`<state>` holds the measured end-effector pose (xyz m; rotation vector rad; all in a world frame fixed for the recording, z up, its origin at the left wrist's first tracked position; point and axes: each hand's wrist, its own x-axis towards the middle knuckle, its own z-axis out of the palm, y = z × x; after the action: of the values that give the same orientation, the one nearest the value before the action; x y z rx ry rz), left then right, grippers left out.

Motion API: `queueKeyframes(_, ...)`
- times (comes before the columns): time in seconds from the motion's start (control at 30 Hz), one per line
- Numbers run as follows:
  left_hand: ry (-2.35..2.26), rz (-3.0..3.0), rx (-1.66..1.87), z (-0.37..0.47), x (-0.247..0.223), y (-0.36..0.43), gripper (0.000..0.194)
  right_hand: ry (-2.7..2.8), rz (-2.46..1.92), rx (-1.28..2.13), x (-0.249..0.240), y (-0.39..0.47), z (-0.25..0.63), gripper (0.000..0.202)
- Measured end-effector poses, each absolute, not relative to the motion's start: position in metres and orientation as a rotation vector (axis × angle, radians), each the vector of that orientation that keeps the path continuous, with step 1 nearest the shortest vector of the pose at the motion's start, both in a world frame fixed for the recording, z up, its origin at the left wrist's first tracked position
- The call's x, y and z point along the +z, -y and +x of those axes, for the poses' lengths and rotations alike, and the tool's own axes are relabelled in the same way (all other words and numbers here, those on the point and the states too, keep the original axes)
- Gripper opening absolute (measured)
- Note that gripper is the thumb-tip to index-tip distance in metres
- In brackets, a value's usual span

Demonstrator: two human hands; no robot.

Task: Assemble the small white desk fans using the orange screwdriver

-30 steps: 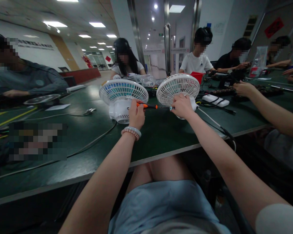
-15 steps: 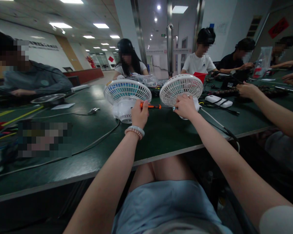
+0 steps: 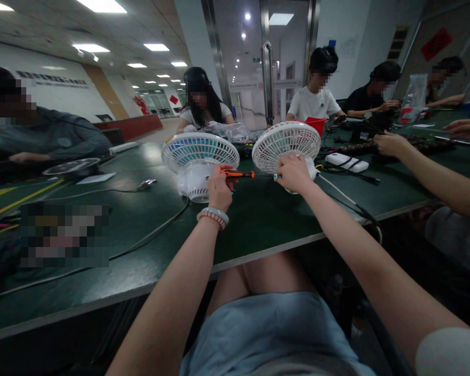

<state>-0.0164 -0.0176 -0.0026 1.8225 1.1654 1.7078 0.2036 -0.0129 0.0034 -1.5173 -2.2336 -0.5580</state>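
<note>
My left hand [image 3: 220,189] is closed around the orange-and-black handle of a screwdriver [image 3: 241,174], whose thin shaft points right. At the shaft's far end, my right hand [image 3: 293,171] pinches a small pale-blue piece [image 3: 277,176], too small to name. The right hand is in front of a white fan [image 3: 286,137] with a round grille and hides part of its base. Another white fan [image 3: 198,180] stands just behind my left hand, its vented housing facing me and its grille tilted back.
A white box wrapped with a black cable [image 3: 347,162] lies right of the fans. Grey cords [image 3: 156,236] run across the green table [image 3: 141,269]. A co-worker's hand [image 3: 391,143] reaches in from the right. Other people sit around the table, near a red container [image 3: 316,125].
The camera view has shifted slightly, moving the scene a little left. My left fingers have shifted on the screwdriver handle, which shows more black now. The right hand keeps its pinch.
</note>
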Motion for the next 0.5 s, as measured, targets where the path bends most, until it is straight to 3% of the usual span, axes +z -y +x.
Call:
queueKeyframes(0.13, -1.188, 1.828, 1.723, -0.0165, -0.0024, 0.0186, 0.024, 2.233, -1.515, -0.553, 0.0042, 0.0141, 0.2032, 0.027)
queueKeyframes(0.5, -1.278, 1.791, 1.701, -0.02, -0.0041, 0.0143, 0.04, 2.224, -1.496, -0.565, 0.0051, 0.0151, 0.2016, 0.026)
